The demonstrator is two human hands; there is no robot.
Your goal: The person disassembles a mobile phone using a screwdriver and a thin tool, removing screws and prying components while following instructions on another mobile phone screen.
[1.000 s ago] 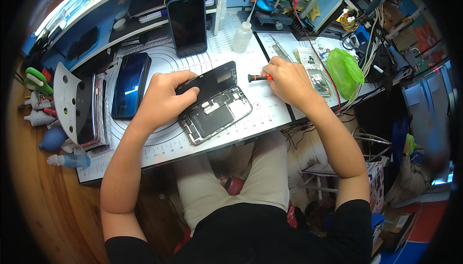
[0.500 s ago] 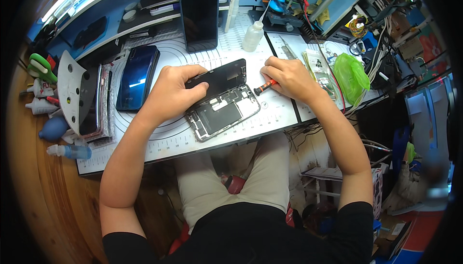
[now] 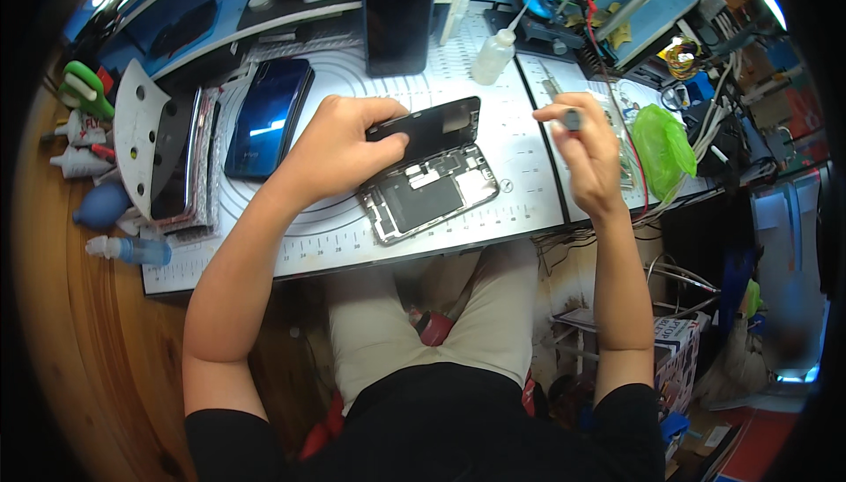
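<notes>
An opened phone body (image 3: pixel 430 197) lies on the white mat, its battery and boards bare. Its dark screen (image 3: pixel 441 127) is tilted up from the far long edge of the body. My left hand (image 3: pixel 354 140) pinches the screen's left part between thumb and fingers. To the right of the phone, my right hand (image 3: pixel 585 149) is raised over the mat, closed round a screwdriver (image 3: pixel 573 119). Only the dark, rounded end of its handle shows; the tip is hidden. A white dropper bottle (image 3: pixel 493 57) stands beyond the phone, left of my right hand.
A dark phone (image 3: pixel 398 22) stands upright at the back. A blue phone (image 3: pixel 270 119) lies left of my left hand, near a stack of screens (image 3: pixel 187 156). At right are a green plastic bag (image 3: pixel 663 154) and cables (image 3: pixel 716 94). The mat's front edge (image 3: pixel 352 263) runs before my lap.
My right hand has moved right and lifted away from the phone, turning the screwdriver so its orange-striped handle no longer shows. My left hand still holds the tilted screen; the whole view has shifted slightly.
</notes>
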